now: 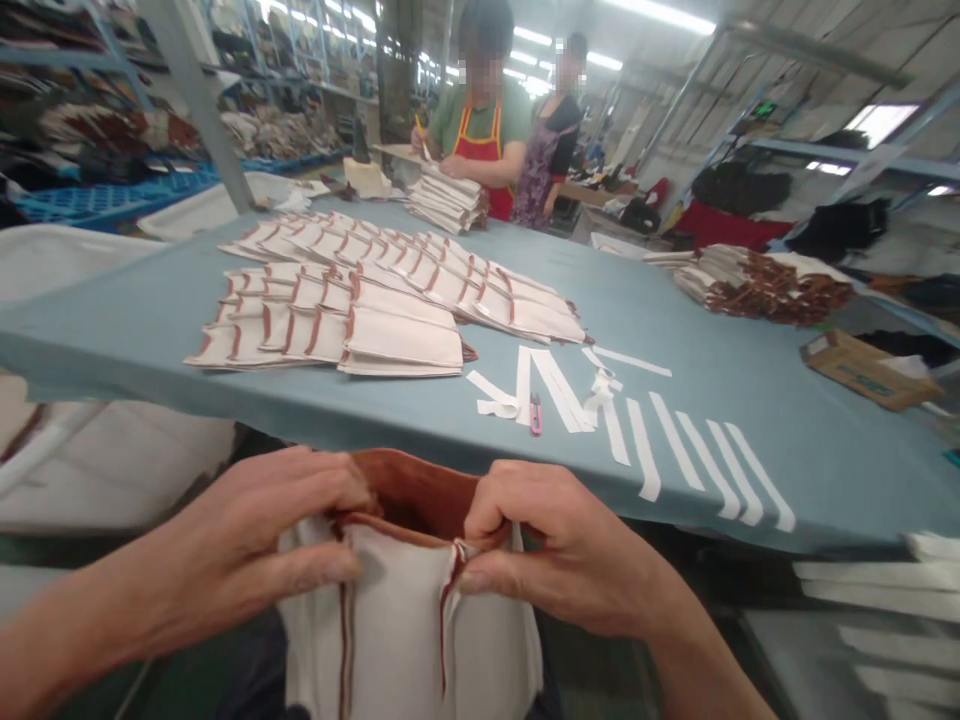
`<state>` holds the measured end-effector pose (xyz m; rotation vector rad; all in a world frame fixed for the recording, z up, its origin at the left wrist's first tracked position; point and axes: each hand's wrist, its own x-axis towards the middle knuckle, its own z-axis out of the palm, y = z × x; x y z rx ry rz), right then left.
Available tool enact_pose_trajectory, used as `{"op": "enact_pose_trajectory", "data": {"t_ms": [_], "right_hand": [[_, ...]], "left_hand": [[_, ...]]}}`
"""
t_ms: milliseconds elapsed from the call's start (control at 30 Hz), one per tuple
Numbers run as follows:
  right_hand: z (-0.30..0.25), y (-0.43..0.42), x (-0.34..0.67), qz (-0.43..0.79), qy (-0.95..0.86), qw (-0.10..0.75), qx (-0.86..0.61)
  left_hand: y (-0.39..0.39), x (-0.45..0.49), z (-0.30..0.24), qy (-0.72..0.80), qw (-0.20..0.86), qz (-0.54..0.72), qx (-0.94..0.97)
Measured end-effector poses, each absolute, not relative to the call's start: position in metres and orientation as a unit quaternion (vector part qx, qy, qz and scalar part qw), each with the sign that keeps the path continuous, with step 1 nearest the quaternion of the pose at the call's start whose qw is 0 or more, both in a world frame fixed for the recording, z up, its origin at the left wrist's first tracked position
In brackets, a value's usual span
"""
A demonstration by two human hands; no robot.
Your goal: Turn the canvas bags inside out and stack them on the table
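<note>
Between my hands is a cream fabric bag (401, 590) with brown edging and a reddish-brown inside, its mouth facing up. My left hand (300, 520) grips the rim at the left seam, thumb on the outer face and fingers over the edge. On the right seam, my right hand (525, 540) pinches the rim the same way. The bag's lower part runs out of the frame at the bottom. Just beyond it is the front edge of a table with a blue-grey cover (360, 415).
Overlapping cream pieces with brown edging (405, 340) lie on the table. White strips (682, 440) and pink thread snips (535, 414) are to their right. A brown-edged pile (765, 280) and cardboard box (870, 368) stand far right. Across the table, a person in a red apron (480, 140) holds a yellow tool.
</note>
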<state>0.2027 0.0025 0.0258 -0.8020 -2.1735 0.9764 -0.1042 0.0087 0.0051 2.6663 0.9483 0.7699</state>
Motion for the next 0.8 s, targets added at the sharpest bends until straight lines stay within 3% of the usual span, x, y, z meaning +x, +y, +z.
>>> {"op": "enact_pose_trajectory", "data": {"t_ms": [167, 500, 800], "right_hand": [[0.033, 0.0, 0.189, 0.375, -0.831, 0.299, -0.281], [0.021, 0.001, 0.185, 0.405, -0.8, 0.28, -0.342], [0.012, 0.001, 0.171, 0.431, -0.757, 0.311, -0.381]], "left_hand": [[0.009, -0.081, 0.015, 0.275, 0.253, 0.289, 0.882], [0.01, -0.059, 0.004, 0.23, 0.257, 0.343, 0.874], [0.004, -0.051, 0.014, 0.328, 0.377, 0.283, 0.819]]}}
